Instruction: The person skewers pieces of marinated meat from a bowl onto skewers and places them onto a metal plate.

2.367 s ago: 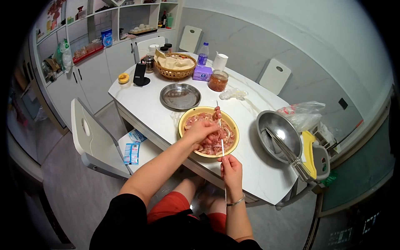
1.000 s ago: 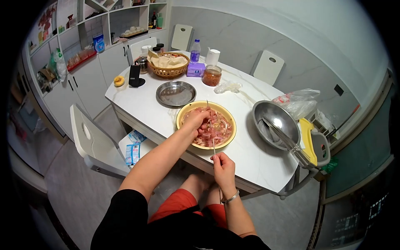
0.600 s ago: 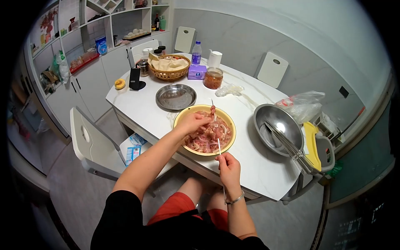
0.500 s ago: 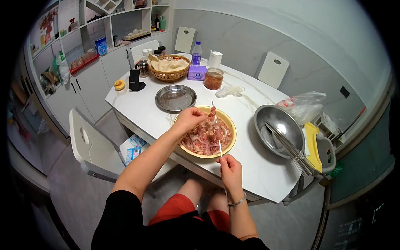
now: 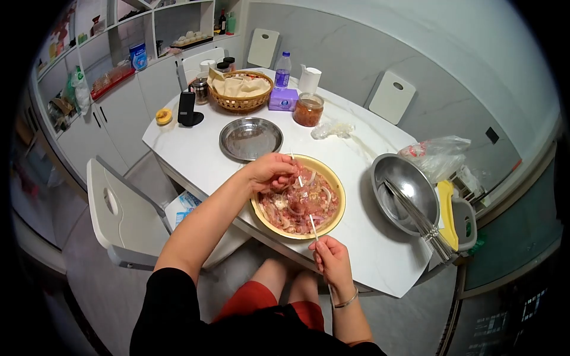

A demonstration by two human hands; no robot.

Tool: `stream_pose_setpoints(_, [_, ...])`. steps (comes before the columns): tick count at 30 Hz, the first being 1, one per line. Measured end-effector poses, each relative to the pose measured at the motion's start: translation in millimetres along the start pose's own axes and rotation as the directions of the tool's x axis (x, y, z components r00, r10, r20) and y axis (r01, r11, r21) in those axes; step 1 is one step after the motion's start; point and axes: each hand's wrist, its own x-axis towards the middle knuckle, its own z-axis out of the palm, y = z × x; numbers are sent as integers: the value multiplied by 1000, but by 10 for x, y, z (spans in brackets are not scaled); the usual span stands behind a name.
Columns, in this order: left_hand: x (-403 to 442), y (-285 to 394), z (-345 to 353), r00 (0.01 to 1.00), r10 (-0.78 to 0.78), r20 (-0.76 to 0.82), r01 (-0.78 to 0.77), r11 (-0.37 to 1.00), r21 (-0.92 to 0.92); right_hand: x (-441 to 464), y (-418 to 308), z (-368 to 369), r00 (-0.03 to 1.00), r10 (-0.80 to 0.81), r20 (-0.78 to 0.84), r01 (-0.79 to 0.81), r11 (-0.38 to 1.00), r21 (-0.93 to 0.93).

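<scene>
- Skewer (image 5: 313, 225) slants over a yellow-rimmed bowl (image 5: 338, 216) of raw meat (image 5: 291, 204), its far end rising past the meat.
- Right hand (image 5: 329, 259) pinches the skewer between thumb and fingers near the bowl's close rim, the shaft running back along the wrist.
- Left hand (image 5: 274, 170) works above the bowl, fingertips drawn together at the skewer's upper part; what lies between them cannot be made out.
- Metal plate (image 5: 250, 137) sits beyond the bowl on the white table (image 5: 368, 249).
- Steel basin (image 5: 415, 190), to the right, holds a bundle of metal rods (image 5: 418, 219) leaning over its rim.
</scene>
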Motion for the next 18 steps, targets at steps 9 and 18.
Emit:
stream_pose_setpoints(9, [63,-70,-105,994,-110,3,110,994,-8,166,-2,98,999,9,-52,-8,1000,17])
stream_pose_setpoints(18, [188,32,-116,996,-38,-83,44,996,80,51,-203,-39,987,136,87,-153,960,236])
